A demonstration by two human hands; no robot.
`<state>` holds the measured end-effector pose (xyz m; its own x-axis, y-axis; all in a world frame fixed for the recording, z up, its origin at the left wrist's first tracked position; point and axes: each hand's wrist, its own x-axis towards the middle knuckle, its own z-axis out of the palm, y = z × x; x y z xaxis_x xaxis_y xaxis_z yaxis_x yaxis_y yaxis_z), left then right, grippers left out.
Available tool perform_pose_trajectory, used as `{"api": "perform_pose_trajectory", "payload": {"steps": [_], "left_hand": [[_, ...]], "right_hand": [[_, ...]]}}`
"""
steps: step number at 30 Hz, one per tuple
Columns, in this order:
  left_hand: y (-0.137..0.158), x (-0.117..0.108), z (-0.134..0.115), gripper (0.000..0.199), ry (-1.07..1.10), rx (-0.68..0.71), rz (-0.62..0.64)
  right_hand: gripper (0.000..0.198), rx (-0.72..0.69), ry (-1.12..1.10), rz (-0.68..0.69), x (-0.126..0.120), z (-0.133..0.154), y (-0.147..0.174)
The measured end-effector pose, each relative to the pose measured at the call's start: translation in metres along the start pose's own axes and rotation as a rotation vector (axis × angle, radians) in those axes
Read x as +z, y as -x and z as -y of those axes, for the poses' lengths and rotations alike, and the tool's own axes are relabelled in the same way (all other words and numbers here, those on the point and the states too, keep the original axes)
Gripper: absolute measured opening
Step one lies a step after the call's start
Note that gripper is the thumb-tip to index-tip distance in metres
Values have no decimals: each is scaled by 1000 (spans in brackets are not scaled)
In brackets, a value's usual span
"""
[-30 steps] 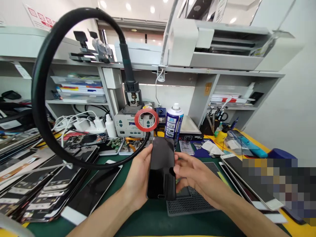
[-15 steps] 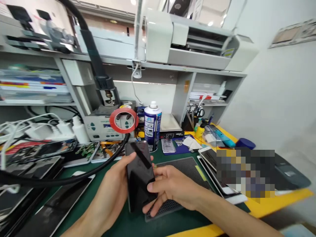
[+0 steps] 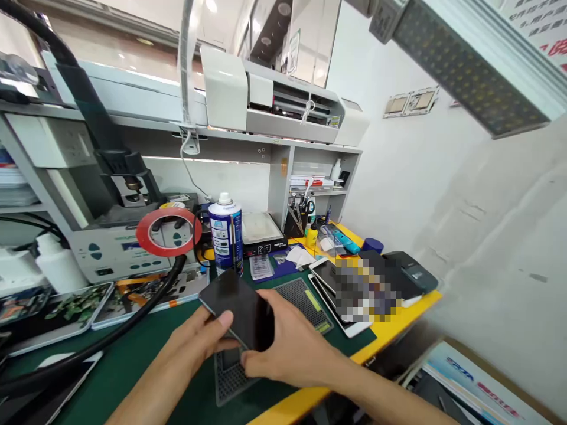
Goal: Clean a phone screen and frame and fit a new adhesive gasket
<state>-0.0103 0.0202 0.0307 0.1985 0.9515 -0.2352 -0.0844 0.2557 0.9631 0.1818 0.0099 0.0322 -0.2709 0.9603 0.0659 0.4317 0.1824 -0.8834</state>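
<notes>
A dark smartphone [image 3: 239, 307], screen up and tilted, is held between both hands above the work mat. My left hand [image 3: 201, 336] grips its left edge, thumb on the rim and fingers underneath. Around the lower right end closes my right hand [image 3: 287, 342], with the thumb at the near corner and the fingers along the far side. Below the phone lies a grey perforated pad [image 3: 230, 383] on the green mat [image 3: 133, 360]. Part of the pad is hidden by the hands and the phone.
Behind the phone stands a blue spray can [image 3: 225, 236]. A red tape roll [image 3: 144, 233] leans before a grey control unit [image 3: 101, 254]. A black hose [image 3: 119, 330] crosses the left side. White-framed tablets [image 3: 354, 327] lie right; a lamp [image 3: 478, 71] hangs above.
The view has swung right. The phone has turned from nearly upright to a slant, and my right hand has moved from touching its lower edge to wrapping around its right end.
</notes>
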Motion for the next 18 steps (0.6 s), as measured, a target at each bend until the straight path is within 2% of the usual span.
{"api": "perform_pose_trajectory", "payload": {"steps": [2, 4, 7, 9, 12, 16, 18], "left_hand": [[1, -1, 5, 64, -109, 28, 44], [4, -3, 8, 59, -199, 41, 64], [11, -4, 9, 54, -297, 55, 81], [15, -3, 9, 52, -346, 109, 84], [18, -1, 11, 48, -394, 214, 72], [16, -2, 16, 42, -424, 277, 69], [14, -5, 19, 43, -458, 279, 109]], "right_hand": [[63, 29, 84, -34, -27, -3, 9], [65, 110, 309, -168, -62, -11, 15], [59, 234, 467, -307, -115, -30, 16], [60, 304, 561, -359, -138, -45, 14], [54, 349, 658, -373, -151, -66, 12], [49, 361, 749, -360, -148, -82, 13], [49, 362, 782, -351, -147, -87, 14]]}}
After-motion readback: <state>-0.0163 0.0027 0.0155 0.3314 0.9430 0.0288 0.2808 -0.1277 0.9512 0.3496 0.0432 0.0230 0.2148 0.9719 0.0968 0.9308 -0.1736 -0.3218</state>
